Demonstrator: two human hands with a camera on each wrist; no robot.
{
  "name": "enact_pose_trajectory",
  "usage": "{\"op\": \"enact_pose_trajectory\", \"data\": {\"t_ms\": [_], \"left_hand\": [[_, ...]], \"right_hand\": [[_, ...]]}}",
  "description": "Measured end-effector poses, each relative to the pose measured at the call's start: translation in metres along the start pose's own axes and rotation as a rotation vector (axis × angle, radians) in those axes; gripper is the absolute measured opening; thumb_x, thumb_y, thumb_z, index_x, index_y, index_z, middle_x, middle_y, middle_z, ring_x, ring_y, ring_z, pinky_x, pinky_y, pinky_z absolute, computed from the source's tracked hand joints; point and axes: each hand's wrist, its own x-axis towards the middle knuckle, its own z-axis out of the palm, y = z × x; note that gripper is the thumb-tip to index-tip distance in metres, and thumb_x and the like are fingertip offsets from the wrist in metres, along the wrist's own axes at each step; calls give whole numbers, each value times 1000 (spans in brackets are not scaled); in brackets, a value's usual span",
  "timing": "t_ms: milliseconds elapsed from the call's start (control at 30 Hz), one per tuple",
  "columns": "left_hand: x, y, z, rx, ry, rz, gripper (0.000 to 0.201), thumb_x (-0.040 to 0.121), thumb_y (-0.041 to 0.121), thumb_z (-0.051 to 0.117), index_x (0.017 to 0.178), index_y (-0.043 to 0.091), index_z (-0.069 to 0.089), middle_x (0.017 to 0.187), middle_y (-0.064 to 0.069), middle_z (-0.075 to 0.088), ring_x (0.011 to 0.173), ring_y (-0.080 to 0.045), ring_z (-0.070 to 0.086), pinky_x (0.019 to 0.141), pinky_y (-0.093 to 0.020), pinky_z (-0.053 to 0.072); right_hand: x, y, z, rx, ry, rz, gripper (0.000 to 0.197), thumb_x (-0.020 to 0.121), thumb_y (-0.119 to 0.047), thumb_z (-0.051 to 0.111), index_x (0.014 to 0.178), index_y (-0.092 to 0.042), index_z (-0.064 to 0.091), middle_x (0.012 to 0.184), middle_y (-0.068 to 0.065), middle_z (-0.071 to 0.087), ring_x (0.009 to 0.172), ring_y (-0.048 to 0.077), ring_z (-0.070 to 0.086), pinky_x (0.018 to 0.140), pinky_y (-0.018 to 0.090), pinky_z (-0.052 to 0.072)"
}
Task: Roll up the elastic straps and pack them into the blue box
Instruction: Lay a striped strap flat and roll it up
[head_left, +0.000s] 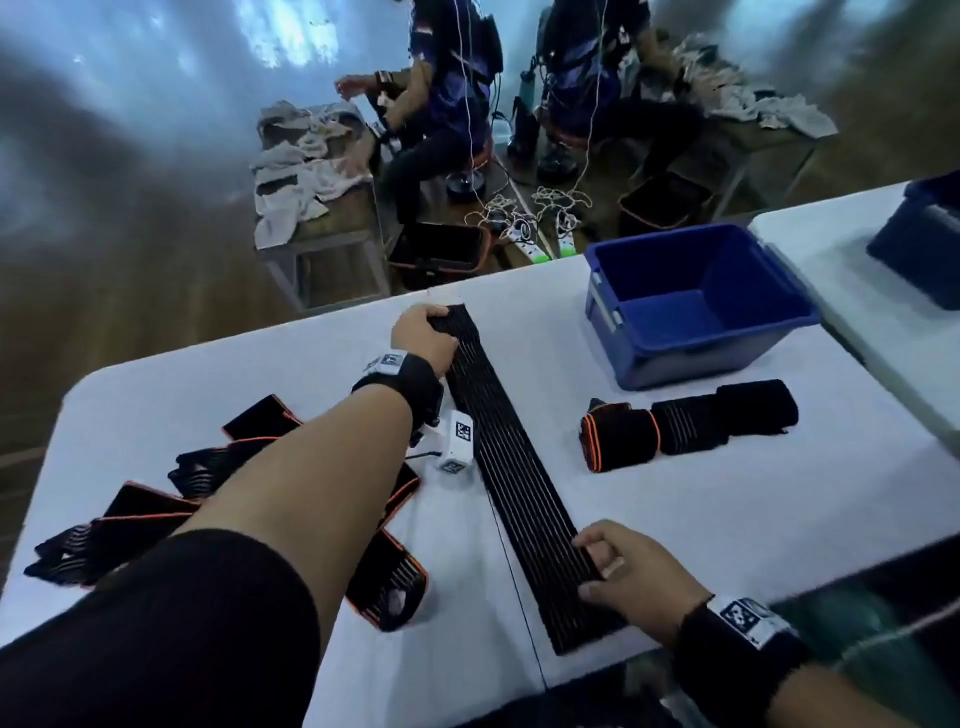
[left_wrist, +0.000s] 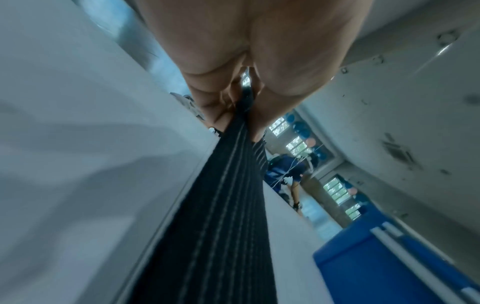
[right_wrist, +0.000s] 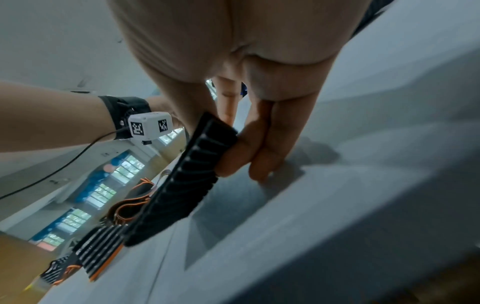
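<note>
Both hands' grip pinches the flat strap (head_left: 511, 478) ends, near table (head_left: 727, 519) edges.

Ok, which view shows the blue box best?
The head view: the blue box shows whole, open, with nothing visible inside, on the table. The left wrist view catches only one blurred corner. The right wrist view shows none of it.

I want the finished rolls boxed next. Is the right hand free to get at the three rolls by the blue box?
Probably not yet: the right hand grips the near end of the flat strap. The table between it and the rolls looks bare, so once it lets go, likely yes.
</note>
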Motion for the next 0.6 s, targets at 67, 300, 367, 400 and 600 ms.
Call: {"op": "enact_pose_trajectory", "data": {"t_ms": [67, 300, 367, 400, 600], "left_hand": [[6, -12, 11, 77, -49, 3, 40, 79, 4, 74, 116, 18, 66, 119, -7, 68, 110, -26, 65, 98, -38, 54], [30, -28, 29, 440, -126, 49, 41, 84, 30, 76, 122, 25, 61, 128, -9, 58, 121, -31, 56, 100, -43, 50], [34, -26, 32, 546, -127, 65, 42, 89, 39, 72, 128, 27, 60, 133, -11, 49, 127, -34, 46, 102, -48, 46], [36, -26, 32, 582, -133, 71, 44, 91, 43, 69, 131, 28, 59, 135, -12, 46, 128, -35, 43, 103, -49, 44], [20, -24, 20, 604, -111, 111, 50, 93, 47, 64, 137, 25, 55, 137, -14, 43, 127, -37, 43, 104, -49, 42]], "right_hand": [[-5, 5, 5, -26, 76, 13, 32, 76, -17, 83, 97, -33, 64, 78, -6, 54, 62, 3, 48, 68, 22, 49], [-4, 6, 16, -239, 131, -39, 42, 82, -33, 77, 122, -29, 65, 106, -6, 63, 87, -2, 55, 81, 12, 41], [-2, 5, 16, -261, 132, -64, 43, 83, -32, 77, 125, -28, 65, 109, -5, 61, 78, -8, 49, 76, 3, 35], [0, 6, 15, -264, 132, -72, 43, 83, -31, 77, 124, -27, 65, 109, -5, 60, 75, -10, 47, 74, 1, 34], [7, 8, 11, -279, 105, -113, 39, 81, -32, 79, 118, -24, 69, 106, -6, 56, 78, -7, 50, 82, 10, 40]]}}
